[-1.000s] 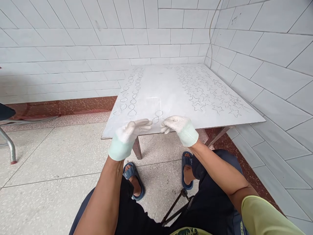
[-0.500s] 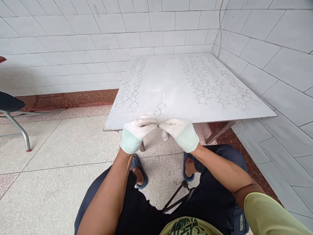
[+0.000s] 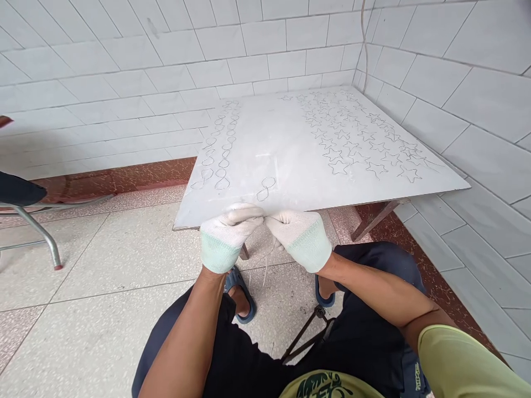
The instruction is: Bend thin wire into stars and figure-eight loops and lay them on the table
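Observation:
My left hand [image 3: 233, 226], in a white glove with a pale green cuff, is closed in a pinch at the table's front edge. Fingertip to fingertip with it, my right hand [image 3: 295, 231] is gloved alike and also pinches. Between and below them hangs a thin wire [image 3: 266, 268], its loose ends dangling over the floor; the part in the fingertips is hidden. Just beyond my hands, a figure-eight wire shape [image 3: 265, 189] lies on the white tabletop [image 3: 286, 149].
Two rows of wire loops [image 3: 222, 178] lie along the table's left side, and many wire stars [image 3: 338, 167] cover its right. Tiled walls [image 3: 232, 41] meet behind the table. A metal chair leg [image 3: 52, 243] stands at left. A folding stool frame [image 3: 305, 334] shows between my legs.
The view has shifted slightly. Both hands remain pinched together, and more of the wire shows hanging below them, with its ends clearer against the floor.

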The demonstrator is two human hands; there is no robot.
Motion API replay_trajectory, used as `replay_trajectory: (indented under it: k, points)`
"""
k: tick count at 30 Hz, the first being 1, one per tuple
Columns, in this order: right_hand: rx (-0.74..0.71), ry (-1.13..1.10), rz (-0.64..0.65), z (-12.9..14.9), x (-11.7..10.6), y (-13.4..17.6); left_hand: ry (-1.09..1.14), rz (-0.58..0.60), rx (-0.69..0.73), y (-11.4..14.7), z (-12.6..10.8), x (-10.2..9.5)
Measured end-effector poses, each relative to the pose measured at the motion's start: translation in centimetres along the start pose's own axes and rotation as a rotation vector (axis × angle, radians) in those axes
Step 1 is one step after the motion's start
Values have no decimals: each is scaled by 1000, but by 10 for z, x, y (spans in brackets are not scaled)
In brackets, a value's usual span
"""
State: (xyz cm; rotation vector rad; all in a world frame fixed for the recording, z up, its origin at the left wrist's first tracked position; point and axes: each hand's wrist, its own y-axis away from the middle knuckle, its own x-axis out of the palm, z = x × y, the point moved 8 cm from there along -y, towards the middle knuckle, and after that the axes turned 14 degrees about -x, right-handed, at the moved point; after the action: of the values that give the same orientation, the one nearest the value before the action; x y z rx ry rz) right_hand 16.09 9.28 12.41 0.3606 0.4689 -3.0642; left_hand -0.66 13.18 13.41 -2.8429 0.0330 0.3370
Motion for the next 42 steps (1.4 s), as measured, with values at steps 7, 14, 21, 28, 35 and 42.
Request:
replay_trajectory:
  k: [7, 14, 21, 28, 35, 42]
  points:
    - [-30, 81, 19, 11, -1, 1, 36, 31, -37, -2, -4, 6]
    - [-123, 197, 39, 14, -1, 2, -15, 45, -69, -1, -8, 9]
    - [-246, 251, 53, 15, 4, 2, 36, 67, -93, -6, 4, 12]
    - [-209, 295, 73, 15, 8, 2, 82, 80, -111, -5, 5, 12]
    - [-143, 147, 19, 10, 9, 2, 85, 50, -56, -3, -3, 8]
    - [101, -292, -34, -8, 24, 8, -66, -97, -14, 0, -7, -2]
